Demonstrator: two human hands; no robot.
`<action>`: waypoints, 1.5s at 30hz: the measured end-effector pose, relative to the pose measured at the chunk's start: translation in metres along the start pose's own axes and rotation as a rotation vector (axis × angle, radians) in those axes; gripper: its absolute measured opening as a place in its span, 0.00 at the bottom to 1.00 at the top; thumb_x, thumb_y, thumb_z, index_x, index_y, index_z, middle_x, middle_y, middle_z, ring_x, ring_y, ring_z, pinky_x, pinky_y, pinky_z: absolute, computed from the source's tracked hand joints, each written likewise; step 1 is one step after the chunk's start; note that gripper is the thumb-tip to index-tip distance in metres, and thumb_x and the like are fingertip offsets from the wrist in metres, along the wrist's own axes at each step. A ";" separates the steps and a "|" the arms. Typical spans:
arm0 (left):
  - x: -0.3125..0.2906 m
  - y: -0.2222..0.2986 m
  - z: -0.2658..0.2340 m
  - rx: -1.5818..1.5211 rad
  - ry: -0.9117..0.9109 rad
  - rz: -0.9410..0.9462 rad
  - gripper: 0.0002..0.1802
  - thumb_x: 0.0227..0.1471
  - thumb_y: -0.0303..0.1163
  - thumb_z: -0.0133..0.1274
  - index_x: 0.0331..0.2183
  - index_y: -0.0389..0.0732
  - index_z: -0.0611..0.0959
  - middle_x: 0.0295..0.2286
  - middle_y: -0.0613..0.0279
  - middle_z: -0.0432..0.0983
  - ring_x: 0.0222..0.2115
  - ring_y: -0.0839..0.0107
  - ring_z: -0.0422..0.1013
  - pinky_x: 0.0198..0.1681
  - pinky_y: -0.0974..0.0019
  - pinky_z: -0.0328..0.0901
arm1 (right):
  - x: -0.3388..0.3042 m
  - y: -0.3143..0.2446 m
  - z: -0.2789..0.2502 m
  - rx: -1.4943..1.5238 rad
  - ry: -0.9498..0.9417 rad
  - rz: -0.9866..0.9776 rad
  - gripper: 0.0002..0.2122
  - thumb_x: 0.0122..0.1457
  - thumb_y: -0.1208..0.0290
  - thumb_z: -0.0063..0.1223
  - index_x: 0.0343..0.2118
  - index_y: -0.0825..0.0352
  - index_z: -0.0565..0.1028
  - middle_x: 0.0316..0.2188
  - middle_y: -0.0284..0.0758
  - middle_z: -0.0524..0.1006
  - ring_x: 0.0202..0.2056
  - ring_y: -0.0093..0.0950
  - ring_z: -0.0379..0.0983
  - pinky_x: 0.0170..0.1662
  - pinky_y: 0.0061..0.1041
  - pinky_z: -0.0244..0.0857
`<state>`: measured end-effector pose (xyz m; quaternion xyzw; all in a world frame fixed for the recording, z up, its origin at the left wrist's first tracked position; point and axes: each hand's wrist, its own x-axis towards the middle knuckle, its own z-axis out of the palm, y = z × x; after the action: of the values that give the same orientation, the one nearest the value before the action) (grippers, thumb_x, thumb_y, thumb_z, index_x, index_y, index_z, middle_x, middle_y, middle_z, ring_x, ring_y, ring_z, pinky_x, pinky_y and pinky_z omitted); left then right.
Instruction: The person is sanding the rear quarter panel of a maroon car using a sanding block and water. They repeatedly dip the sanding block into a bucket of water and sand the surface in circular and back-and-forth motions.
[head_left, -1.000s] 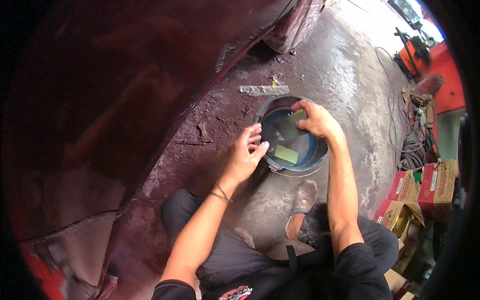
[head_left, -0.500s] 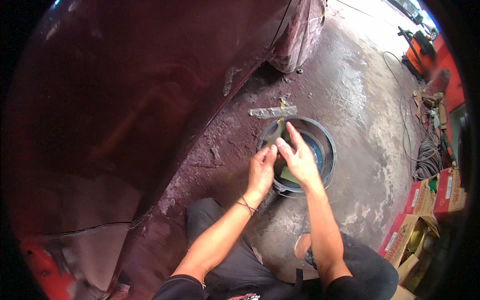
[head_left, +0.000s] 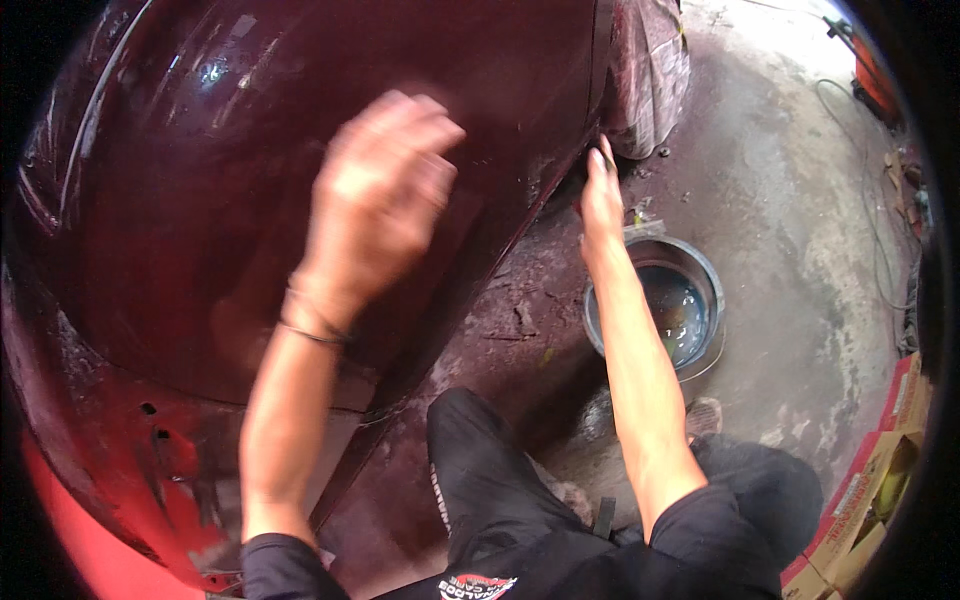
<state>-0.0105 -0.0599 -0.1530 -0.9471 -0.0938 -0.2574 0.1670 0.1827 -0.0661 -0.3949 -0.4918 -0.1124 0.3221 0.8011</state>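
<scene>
The left hand (head_left: 385, 190) is seen in front of the maroon car panel (head_left: 200, 250), its fingers half curled and blurred; whether the panel is touched or anything is grasped cannot be told. A thin dark band (head_left: 315, 325) is worn at its wrist. The right hand (head_left: 602, 200) is held edge-on with fingers stretched, near the panel's lower edge and the streaked cloth cover (head_left: 648, 85). A narrow dark edge is shown by its fingertips, but whether something is gripped there cannot be made out. The round bucket (head_left: 715, 280), in which water (head_left: 682, 325) is contained, is set on the stained floor (head_left: 790, 270) and partly covered by the right forearm. Cardboard boxes (head_left: 868, 500) are placed at the lower right.
</scene>
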 end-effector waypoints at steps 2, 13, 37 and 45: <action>0.027 -0.034 -0.064 0.261 -0.006 0.121 0.17 0.62 0.25 0.60 0.53 0.42 0.88 0.57 0.54 0.81 0.63 0.53 0.72 0.69 0.51 0.64 | 0.016 -0.014 0.044 -0.196 -0.051 -0.371 0.27 0.77 0.59 0.42 0.75 0.63 0.60 0.75 0.46 0.61 0.74 0.45 0.57 0.76 0.40 0.49; 0.035 -0.095 -0.173 0.922 -0.307 0.086 0.32 0.70 0.45 0.49 0.70 0.46 0.71 0.71 0.57 0.61 0.75 0.56 0.52 0.78 0.46 0.39 | -0.071 -0.020 0.175 -0.527 -0.230 -0.966 0.36 0.72 0.52 0.48 0.78 0.59 0.52 0.80 0.40 0.46 0.80 0.50 0.34 0.72 0.76 0.18; 0.027 -0.098 -0.131 0.970 -0.253 0.101 0.39 0.70 0.54 0.47 0.73 0.47 0.62 0.75 0.61 0.53 0.77 0.56 0.43 0.78 0.42 0.30 | 0.067 0.004 0.126 -0.512 -0.020 -0.739 0.31 0.79 0.58 0.32 0.80 0.59 0.44 0.81 0.37 0.42 0.80 0.44 0.32 0.73 0.73 0.23; 0.028 -0.095 -0.132 0.982 -0.239 0.120 0.38 0.70 0.53 0.47 0.73 0.49 0.62 0.75 0.62 0.54 0.77 0.58 0.44 0.78 0.43 0.31 | 0.078 0.008 0.107 -0.646 0.042 -0.657 0.31 0.78 0.57 0.32 0.80 0.56 0.45 0.81 0.34 0.42 0.81 0.39 0.35 0.73 0.72 0.23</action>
<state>-0.0725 -0.0171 -0.0061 -0.7835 -0.1678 -0.0628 0.5950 0.1863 0.0622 -0.3597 -0.6610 -0.3407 -0.0104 0.6685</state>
